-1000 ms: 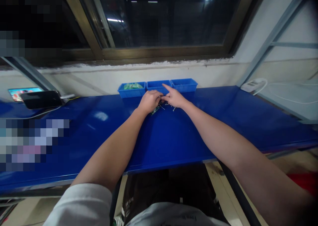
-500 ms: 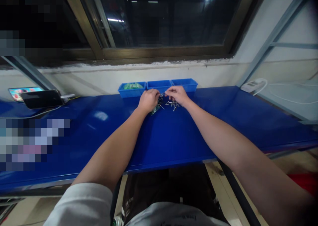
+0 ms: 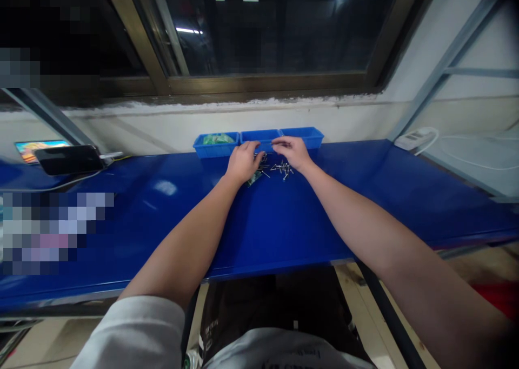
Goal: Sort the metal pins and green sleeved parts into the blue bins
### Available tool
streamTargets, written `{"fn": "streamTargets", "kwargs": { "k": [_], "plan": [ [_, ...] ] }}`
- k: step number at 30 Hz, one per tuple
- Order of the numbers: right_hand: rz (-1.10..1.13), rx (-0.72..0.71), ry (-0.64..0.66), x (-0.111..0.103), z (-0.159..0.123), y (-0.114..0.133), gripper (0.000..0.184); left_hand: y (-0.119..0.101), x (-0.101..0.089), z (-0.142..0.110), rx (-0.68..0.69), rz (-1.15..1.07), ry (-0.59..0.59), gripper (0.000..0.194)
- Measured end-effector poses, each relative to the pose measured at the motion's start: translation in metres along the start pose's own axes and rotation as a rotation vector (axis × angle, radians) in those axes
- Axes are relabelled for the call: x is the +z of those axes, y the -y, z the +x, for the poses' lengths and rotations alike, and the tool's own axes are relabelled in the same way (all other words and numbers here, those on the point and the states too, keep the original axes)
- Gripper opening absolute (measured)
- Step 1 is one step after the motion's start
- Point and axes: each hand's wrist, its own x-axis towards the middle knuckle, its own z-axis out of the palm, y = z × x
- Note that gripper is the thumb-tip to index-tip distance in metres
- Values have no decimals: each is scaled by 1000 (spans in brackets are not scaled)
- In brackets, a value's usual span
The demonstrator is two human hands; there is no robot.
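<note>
Thin metal pieces that look like screws (image 3: 285,170) lie in a loose pile on the blue table, with more of them beside and partly under my left hand (image 3: 242,160). That hand rests over them, its thumb apart from the fingers and nothing visible in its grip. A small greenish piece, perhaps a plastic bag (image 3: 254,179), shows below its palm. Just behind the pile my right hand (image 3: 295,151) hovers in front of the middle blue bin (image 3: 259,137), thumb and fingertips slightly parted. I make out nothing between them.
Beside the middle bin stand a left blue bin (image 3: 214,150) with green packets (image 3: 218,138) and a right blue bin (image 3: 310,132). A dark phone (image 3: 68,159) leans at the table's left, with a lit screen (image 3: 40,146) behind it. A white power strip (image 3: 416,138) lies far right.
My hands have come apart; half a second ago their fingertips nearly met over the pile, pinching a thin metal piece. Both thumbs have parted from the fingers. The pile looks much the same.
</note>
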Motion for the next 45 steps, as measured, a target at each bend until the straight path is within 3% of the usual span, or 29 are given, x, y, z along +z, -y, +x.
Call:
{"fn": "streamTargets", "kwargs": {
  "k": [5, 12, 23, 29, 32, 37, 45],
  "plan": [
    [-587, -95, -75, 0, -3, 0, 46, -4, -4, -1, -81, 51, 61, 33],
    [-858, 87, -13, -3, -2, -2, 70, -3, -2, -2, -98, 85, 147, 37],
    [-765, 73, 27, -2, 1, -22, 76, -2, -1, -2, -110, 48, 177, 37],
    [-753, 2, 12, -4, -3, -11, 50, -3, -3, -3, -94, 15, 243, 46],
    [-732, -8, 109, -2, -5, -7, 41, -1, -1, -4, -63, 52, 277, 50],
    [-736, 63, 296, 6, -9, -9, 42, 0, 1, -5, -39, 97, 329, 48],
    [-624, -2, 313, 8, -6, -13, 19, 2, 4, -5, -15, 75, 349, 43]
  ]
}}
